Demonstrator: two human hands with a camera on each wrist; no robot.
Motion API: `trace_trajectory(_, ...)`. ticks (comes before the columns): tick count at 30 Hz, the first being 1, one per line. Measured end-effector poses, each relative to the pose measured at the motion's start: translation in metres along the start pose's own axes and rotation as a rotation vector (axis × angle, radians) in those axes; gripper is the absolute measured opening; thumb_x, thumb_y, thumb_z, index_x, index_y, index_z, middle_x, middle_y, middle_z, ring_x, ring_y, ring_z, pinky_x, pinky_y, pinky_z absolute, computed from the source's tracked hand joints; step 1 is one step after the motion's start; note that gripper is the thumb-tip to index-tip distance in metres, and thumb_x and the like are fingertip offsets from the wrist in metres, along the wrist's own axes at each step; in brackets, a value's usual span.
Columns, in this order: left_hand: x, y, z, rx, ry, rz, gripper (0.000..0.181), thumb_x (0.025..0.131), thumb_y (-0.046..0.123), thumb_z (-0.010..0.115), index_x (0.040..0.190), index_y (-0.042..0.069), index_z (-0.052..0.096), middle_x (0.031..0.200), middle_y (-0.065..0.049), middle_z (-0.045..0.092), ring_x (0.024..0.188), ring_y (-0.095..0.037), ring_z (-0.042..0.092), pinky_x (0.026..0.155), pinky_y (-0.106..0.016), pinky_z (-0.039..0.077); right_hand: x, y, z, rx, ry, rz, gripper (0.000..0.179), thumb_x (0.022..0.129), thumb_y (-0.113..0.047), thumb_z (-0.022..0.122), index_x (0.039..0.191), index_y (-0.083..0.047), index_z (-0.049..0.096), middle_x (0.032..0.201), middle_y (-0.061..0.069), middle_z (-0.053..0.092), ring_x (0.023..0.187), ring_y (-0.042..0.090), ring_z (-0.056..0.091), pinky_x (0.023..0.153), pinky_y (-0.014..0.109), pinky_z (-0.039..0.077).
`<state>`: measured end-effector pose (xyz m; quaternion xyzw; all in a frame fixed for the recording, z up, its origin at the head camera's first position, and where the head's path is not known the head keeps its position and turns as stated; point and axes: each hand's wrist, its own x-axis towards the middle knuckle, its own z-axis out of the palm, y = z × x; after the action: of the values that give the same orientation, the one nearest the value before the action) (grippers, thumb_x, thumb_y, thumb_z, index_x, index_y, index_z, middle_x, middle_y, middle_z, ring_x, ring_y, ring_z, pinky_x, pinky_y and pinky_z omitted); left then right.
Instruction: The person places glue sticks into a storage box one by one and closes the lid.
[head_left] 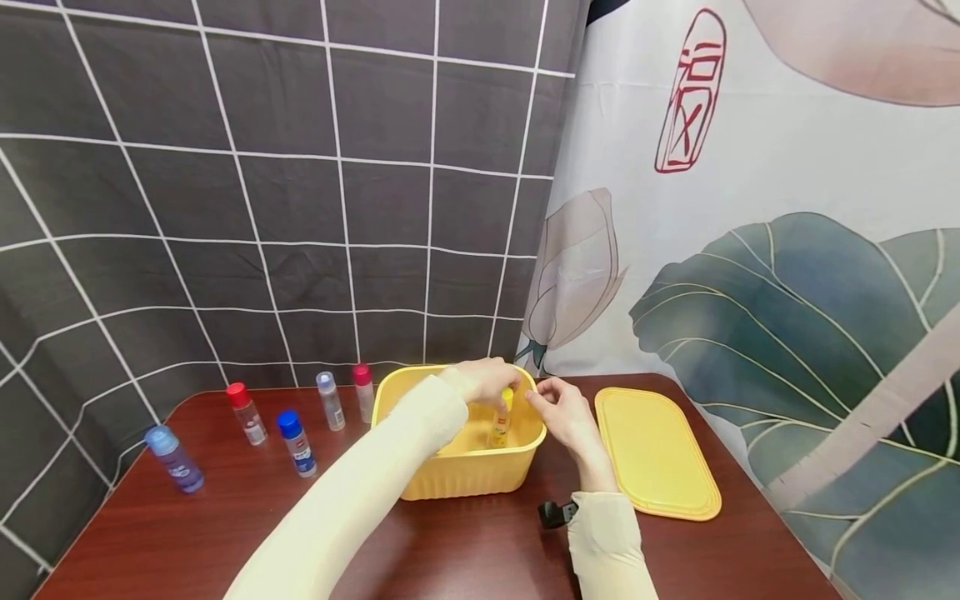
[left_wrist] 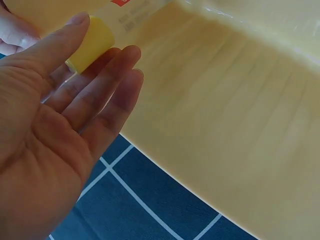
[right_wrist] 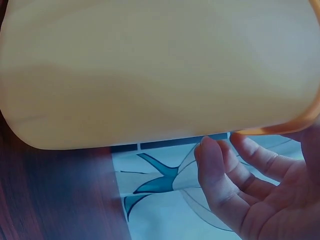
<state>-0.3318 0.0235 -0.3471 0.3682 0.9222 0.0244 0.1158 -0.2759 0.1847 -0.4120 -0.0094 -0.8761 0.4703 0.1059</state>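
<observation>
Yellow-capped, see-through plastic bottle with a printed label (head_left: 499, 429): inside a ribbed yellow plastic bin (head_left: 465, 477), in its right half, tilted slightly. Whether its base bears on the bin floor cannot be told. Probably light; walls smooth, likely giving a little under a squeeze, hardly fragile, apt to slip in damp fingers. Best hold: the opaque yellow cap (left_wrist: 95, 45) from above, or the body just below it.

Person's left hand (head_left: 482, 381) pinches the cap, thumb on one side, fingers on the other. Right hand (head_left: 567, 417) at the bin's right rim, fingers bent, tips at or just beside the edge; grip or mere touch cannot be told. Bin wall looks thin, perhaps flexible; rim likely its firmest hold.

Farther out, right: flat yellow plastic lid (head_left: 658, 450) on the dark-red wood-grain table (head_left: 217, 542). Left: five small capped bottles (head_left: 301, 452), upright.
</observation>
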Motion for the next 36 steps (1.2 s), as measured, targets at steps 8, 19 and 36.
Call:
trace_trajectory(8,-0.008,-0.002,0.000,-0.034,0.034,-0.019,0.045,0.080,0.034,0.082,0.118,0.017,0.066,0.096,0.003,0.063,0.085,-0.016,0.057,0.075,-0.032,0.048,0.000,0.000,0.000,0.000,-0.005,0.010,0.018,0.090,-0.021,0.069,0.095,-0.004,0.065,0.075,0.005,0.057,0.069,0.020,0.052,0.061,0.029,0.044)
trace_trajectory(19,-0.028,-0.009,-0.007,-0.162,0.056,-0.120,0.071,0.078,0.049,0.079,0.138,0.020,0.054,0.133,-0.001,0.059,0.118,-0.021,0.055,0.098,-0.043,0.044,0.000,0.000,0.000,0.000,-0.011,0.020,0.019,0.091,-0.020,0.068,0.097,-0.003,0.064,0.078,0.005,0.056,0.073,0.021,0.053,0.065,0.029,0.044)
trace_trajectory(36,-0.098,-0.026,0.001,-0.380,0.355,-0.196,0.070,0.082,0.047,0.075,0.140,0.015,0.052,0.136,-0.007,0.055,0.123,-0.024,0.052,0.102,-0.045,0.041,0.001,0.002,0.002,0.013,-0.013,0.032,0.019,0.093,-0.020,0.067,0.099,-0.002,0.064,0.080,0.007,0.055,0.075,0.021,0.052,0.063,0.029,0.044)
